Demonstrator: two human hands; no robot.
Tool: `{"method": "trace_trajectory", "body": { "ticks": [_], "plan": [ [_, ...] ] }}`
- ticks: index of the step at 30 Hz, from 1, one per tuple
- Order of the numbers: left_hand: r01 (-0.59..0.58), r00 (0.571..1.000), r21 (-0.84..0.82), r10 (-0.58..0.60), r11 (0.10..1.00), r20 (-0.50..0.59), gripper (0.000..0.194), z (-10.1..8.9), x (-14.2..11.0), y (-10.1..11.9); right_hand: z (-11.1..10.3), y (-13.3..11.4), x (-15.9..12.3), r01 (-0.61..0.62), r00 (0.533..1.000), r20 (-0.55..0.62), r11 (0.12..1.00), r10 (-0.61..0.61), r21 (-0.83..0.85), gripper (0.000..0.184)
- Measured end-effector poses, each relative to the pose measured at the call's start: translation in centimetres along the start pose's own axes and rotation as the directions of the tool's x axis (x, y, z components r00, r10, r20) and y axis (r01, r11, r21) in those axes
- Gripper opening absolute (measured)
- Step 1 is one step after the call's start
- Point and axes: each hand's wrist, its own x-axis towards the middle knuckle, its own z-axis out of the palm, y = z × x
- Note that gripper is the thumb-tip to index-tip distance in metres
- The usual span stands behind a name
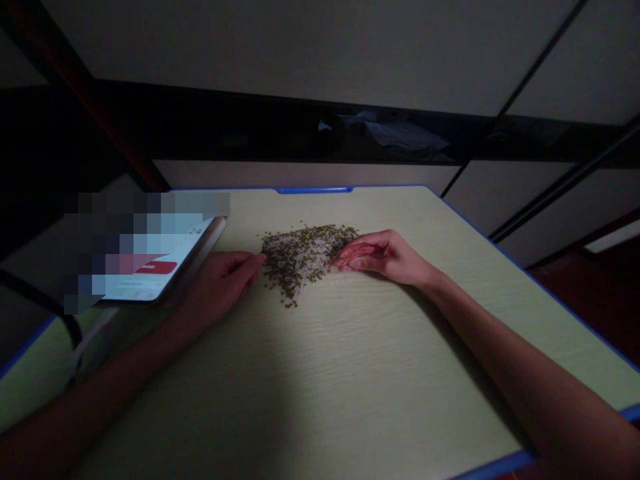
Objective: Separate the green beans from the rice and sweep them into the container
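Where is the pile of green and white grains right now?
In the head view, the pile lies near the middle of the tabletop, between the left hand and the right hand.

Head-worn view, forward and down

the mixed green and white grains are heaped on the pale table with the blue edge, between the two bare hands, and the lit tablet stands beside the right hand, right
Not quite: the lit tablet stands beside the left hand, as the head view shows. The rest holds.
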Motion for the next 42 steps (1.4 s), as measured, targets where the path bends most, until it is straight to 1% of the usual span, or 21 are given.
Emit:
{"method": "trace_trajectory", "body": {
  "ticks": [5, 11, 14, 19, 22, 26, 30, 35, 40, 42],
  "plan": [
    [0.009, 1.000, -0.004, -0.009, 1.000, 0.007, 0.038, -0.02, 0.00, -0.06, 0.05, -0.14, -0.04, 0.009, 0.999, -0.034, 1.000, -0.010, -0.023, 0.017],
    [-0.007, 1.000, 0.001, 0.007, 1.000, 0.001, 0.039, 0.07, 0.01, -0.05, 0.33, -0.02, 0.16, 0.021, 0.995, -0.090, 0.993, -0.031, -0.113, 0.016],
    [0.000, 1.000, 0.008, 0.000, 1.000, 0.002, 0.039, 0.03, -0.01, 0.05, 0.41, 0.04, 0.25, 0.022, 0.995, -0.099, 0.994, -0.033, -0.111, 0.017],
    [0.025, 1.000, 0.004, -0.025, 1.000, 0.000, 0.038, -0.07, -0.05, 0.21, 0.33, -0.08, 0.33, 0.017, 0.998, -0.057, 0.998, -0.020, -0.052, 0.018],
    [0.025, 1.000, 0.008, -0.025, 1.000, -0.011, 0.038, -0.05, -0.08, 0.23, 0.09, -0.07, 0.32, -0.004, 1.000, -0.030, 1.000, 0.004, -0.022, 0.019],
    [0.016, 1.000, 0.007, -0.016, 1.000, -0.010, 0.039, 0.03, -0.06, 0.31, -0.25, 0.01, 0.20, -0.006, 1.000, -0.007, 1.000, 0.006, -0.006, 0.017],
    [0.007, 1.000, 0.009, -0.007, 1.000, -0.009, 0.038, 0.02, -0.02, 0.38, -0.25, -0.01, 0.09, -0.010, 1.000, 0.017, 1.000, 0.011, -0.003, 0.018],
    [0.016, 1.000, -0.004, -0.016, 1.000, -0.002, 0.038, -0.05, -0.05, 0.03, 0.16, -0.01, 0.10, -0.013, 1.000, -0.004, 1.000, 0.013, 0.004, 0.017],
    [0.007, 1.000, -0.006, -0.006, 1.000, 0.008, 0.039, -0.05, -0.04, 0.06, 0.22, -0.20, 0.08, -0.027, 0.998, 0.050, 0.999, 0.028, -0.022, 0.017],
    [0.008, 1.000, -0.002, -0.008, 1.000, 0.007, 0.039, -0.02, -0.03, 0.16, 0.18, -0.28, 0.04, -0.032, 0.998, 0.053, 0.999, 0.034, -0.036, 0.018]
  ]
}}
